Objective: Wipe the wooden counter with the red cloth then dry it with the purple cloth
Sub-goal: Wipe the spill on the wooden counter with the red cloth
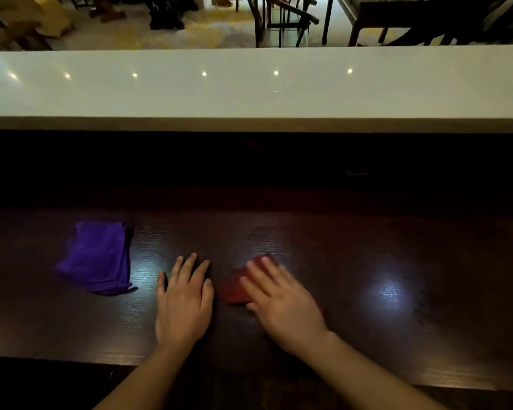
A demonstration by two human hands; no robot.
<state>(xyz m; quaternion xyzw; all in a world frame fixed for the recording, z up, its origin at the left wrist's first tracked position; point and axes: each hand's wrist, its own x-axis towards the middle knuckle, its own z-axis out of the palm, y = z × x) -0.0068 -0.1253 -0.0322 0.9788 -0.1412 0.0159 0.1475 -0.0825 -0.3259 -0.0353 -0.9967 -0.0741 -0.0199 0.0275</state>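
The dark wooden counter [367,255] runs across the lower half of the view. A folded red cloth [237,288] lies near its middle, and my right hand [282,303] presses flat on top of it, fingers spread, covering most of it. My left hand [184,300] rests flat on the bare wood just left of the red cloth, holding nothing. A purple cloth [97,257], loosely folded, lies on the counter farther left, apart from both hands.
A raised white ledge [249,87] runs along the far side of the counter above a dark recess. Beyond it stand dark chairs [282,19] and tables on a pale floor. The counter's near edge [71,358] lies close to my forearms.
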